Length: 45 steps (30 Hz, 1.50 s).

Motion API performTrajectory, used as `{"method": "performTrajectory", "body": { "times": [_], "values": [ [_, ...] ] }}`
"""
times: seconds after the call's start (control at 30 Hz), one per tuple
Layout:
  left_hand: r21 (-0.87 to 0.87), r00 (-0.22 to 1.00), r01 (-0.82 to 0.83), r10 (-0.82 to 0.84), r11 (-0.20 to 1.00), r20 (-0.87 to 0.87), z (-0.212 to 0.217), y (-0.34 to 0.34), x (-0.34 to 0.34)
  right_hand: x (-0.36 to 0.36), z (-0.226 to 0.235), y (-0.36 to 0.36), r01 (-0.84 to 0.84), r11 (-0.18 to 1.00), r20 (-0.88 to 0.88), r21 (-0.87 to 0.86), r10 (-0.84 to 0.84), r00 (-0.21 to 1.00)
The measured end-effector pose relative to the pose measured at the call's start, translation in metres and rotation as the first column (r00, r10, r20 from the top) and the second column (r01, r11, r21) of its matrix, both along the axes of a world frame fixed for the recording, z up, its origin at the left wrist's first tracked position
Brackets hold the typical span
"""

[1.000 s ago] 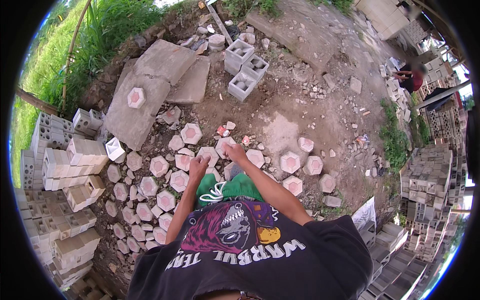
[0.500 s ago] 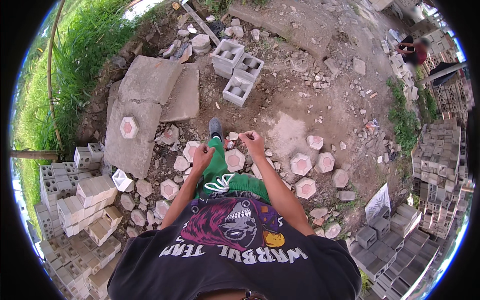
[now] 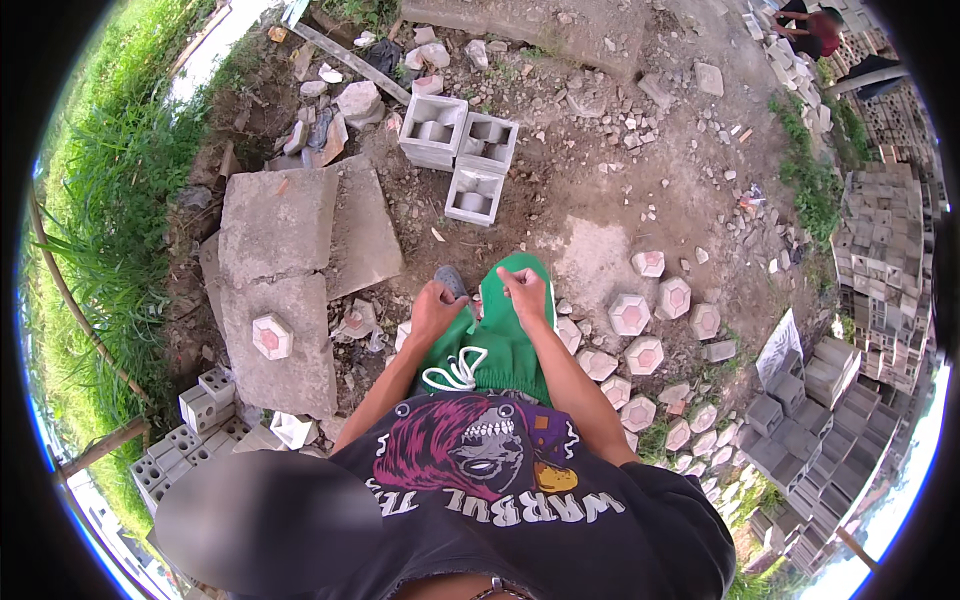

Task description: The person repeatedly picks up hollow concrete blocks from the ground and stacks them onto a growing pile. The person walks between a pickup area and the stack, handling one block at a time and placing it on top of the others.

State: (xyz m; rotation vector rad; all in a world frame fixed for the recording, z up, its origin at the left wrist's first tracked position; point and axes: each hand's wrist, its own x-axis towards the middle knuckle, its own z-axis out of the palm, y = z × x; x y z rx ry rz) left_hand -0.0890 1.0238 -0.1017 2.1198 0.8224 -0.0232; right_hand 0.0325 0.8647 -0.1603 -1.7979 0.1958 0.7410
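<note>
My left hand (image 3: 435,309) hangs in front of my left thigh with its fingers curled closed, and nothing shows in it. Over the right leg of my green trousers (image 3: 510,318), my right hand (image 3: 524,294) is closed too, its thumb lying along the curled fingers; I see no object there. Both hands are apart from each other. Hexagonal pavers (image 3: 629,314) with reddish centres lie on the dirt to the right of my right hand. Ahead of my hands stand several grey hollow concrete blocks (image 3: 474,193).
At the left, a hexagonal paver (image 3: 272,336) rests on broken concrete slabs (image 3: 280,225). Hollow blocks are stacked at lower left (image 3: 205,400) and right (image 3: 880,260). Rubble (image 3: 360,103) and a long bar (image 3: 350,62) lie ahead. Another person (image 3: 810,30) is at far right.
My view has shifted and turned. My right knee has come forward in front of my hands, as in a step. Both hands stay closed before me.
</note>
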Motion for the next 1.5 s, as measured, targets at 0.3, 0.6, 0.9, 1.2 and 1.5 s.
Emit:
{"method": "performTrajectory", "body": {
  "times": [0.3, 0.6, 0.9, 1.2, 1.5],
  "values": [
    [0.065, 0.923, -0.324, 0.331, 0.944, -0.195, -0.042, 0.067, 0.001, 0.078, -0.092, 0.101, -0.069, 0.992, -0.205, 0.108, 0.091, 0.975],
    [-0.161, 0.844, -0.322, 0.206, 0.933, -0.495, -0.263, 0.107, 0.114, 0.142, -0.299, 0.081, -0.357, 0.812, -0.211, -0.462, 0.291, 0.933],
    [0.023, 0.852, 0.052, -0.032, 0.998, -0.522, -0.580, 0.213, 0.225, 0.218, -0.532, 0.158, -0.311, 0.825, -0.096, -0.472, 0.302, 0.948],
    [-0.148, 0.848, -0.195, 0.091, 0.969, -0.522, -0.644, 0.214, 0.243, 0.227, -0.574, 0.197, -0.221, 0.701, -0.190, -0.678, 0.123, 0.974],
    [-0.164, 0.849, -0.287, 0.171, 0.944, -0.500, -0.642, 0.204, 0.243, 0.216, -0.614, 0.178, 0.031, 0.979, -0.124, -0.201, -0.057, 0.991]
  ]
}}
